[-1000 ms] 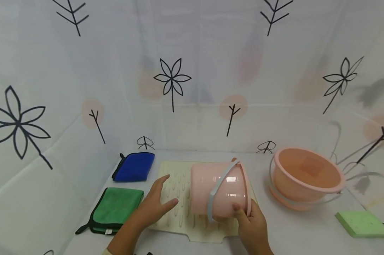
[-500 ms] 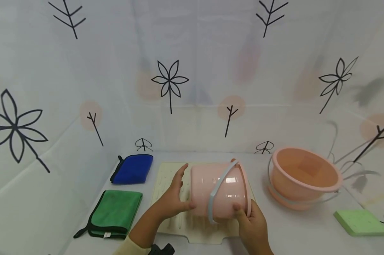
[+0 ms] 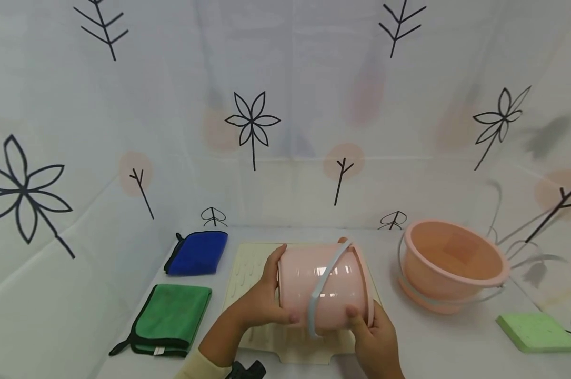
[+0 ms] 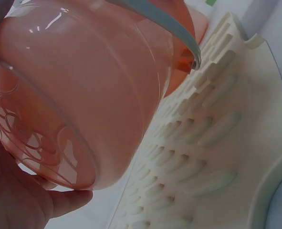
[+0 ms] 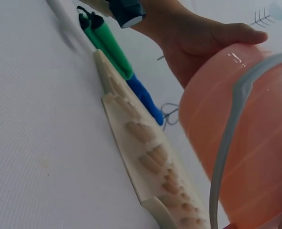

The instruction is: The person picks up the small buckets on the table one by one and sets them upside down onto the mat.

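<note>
While the pink bucket (image 3: 294,287) lies on its side between both hands, its long axis runs left to right, base toward the left palm, mouth toward the right. Location: above the cream washboard (image 3: 247,273); both wrist views show a gap beneath it. Left hand (image 3: 260,304): spread wide about the base, thumb on the near edge, fingers at the far edge. Right hand (image 3: 377,337): grips the near part of the rim, thumb on the outer wall; the remaining fingers are partly hidden, so their exact curl cannot be told. Neither hand is nearer; each touches one end.

Appearance: glossy, smooth, slightly translucent pink wall with bright window reflections; grey handle (image 3: 321,283) slanting across the wall; base moulded with curved, petal-like lines, seen from the left wrist. Contents: cannot tell, mouth turned away.
</note>
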Motion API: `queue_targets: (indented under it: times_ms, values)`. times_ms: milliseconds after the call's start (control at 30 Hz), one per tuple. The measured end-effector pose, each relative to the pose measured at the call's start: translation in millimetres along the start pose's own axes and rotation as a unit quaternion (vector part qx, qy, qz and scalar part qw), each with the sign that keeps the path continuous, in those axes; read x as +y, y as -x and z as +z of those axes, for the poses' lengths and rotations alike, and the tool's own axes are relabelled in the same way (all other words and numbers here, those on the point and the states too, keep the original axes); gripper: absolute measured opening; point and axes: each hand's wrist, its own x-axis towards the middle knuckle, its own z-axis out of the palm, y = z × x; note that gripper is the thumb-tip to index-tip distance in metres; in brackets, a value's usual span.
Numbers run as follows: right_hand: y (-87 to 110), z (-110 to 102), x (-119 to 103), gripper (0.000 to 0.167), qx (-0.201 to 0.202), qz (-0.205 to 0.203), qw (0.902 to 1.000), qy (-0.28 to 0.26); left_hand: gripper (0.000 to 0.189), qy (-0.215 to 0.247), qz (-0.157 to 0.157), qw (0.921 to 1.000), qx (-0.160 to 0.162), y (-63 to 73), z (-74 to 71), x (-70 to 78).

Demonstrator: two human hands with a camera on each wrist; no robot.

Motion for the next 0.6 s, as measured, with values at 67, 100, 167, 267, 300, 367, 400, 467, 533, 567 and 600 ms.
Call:
queue_targets:
  times_ms: [67,100,167,267,300,367,400,467,533,567,600]
  values:
    - [-0.1,0.1,-0.8,0.02,0.007,-0.008,0.9999,-0.001,0.137,-0.005,0.003,1.0,-0.002,0.9,0.3,1.8]
    - [-0.3,0.2,-1.2,0.019,0.009,-0.012,0.9999,-0.004,0.136,-0.009,0.003,1.0,0.0,1.6,0.4,2.7]
    - [-0.5,0.5,-1.9,0.016,0.009,-0.019,0.9997,-0.013,0.133,-0.016,0.006,0.9998,0.003,2.5,0.5,3.8]
    - [-0.3,0.6,-3.0,0.012,0.006,-0.024,0.9995,-0.019,0.128,-0.02,0.007,0.9997,0.007,3.5,0.4,5.2]
    - [-0.1,0.4,-3.3,0.011,0.005,-0.025,0.9995,-0.017,0.127,-0.02,0.007,0.9997,0.008,3.9,0.3,5.6]
    - [0.0,-0.8,-2.9,0.009,-0.005,-0.032,0.9994,-0.013,0.126,-0.022,0.01,0.9996,0.011,4.2,0.1,5.6]
    - [-0.4,-1.9,-1.7,0.008,-0.013,-0.041,0.999,-0.01,0.125,-0.024,0.011,0.9995,0.014,4.4,-0.1,5.9]
    - [-1.6,-5.2,0.9,0.007,-0.039,-0.063,0.9972,-0.012,0.126,-0.031,0.014,0.9993,0.019,4.8,-0.4,6.0]
    - [-4.2,-10.4,4.0,0.008,-0.075,-0.096,0.9924,-0.016,0.126,-0.035,0.015,0.999,0.024,5.4,-0.8,6.2]
    - [-6.3,-13.5,5.8,0.011,-0.095,-0.118,0.9882,-0.022,0.126,-0.035,0.016,0.9989,0.025,5.9,-1.0,6.5]
    - [-9.0,-17.2,7.3,0.016,-0.116,-0.138,0.9831,-0.03,0.125,-0.036,0.016,0.9989,0.025,6.2,-1.2,6.5]
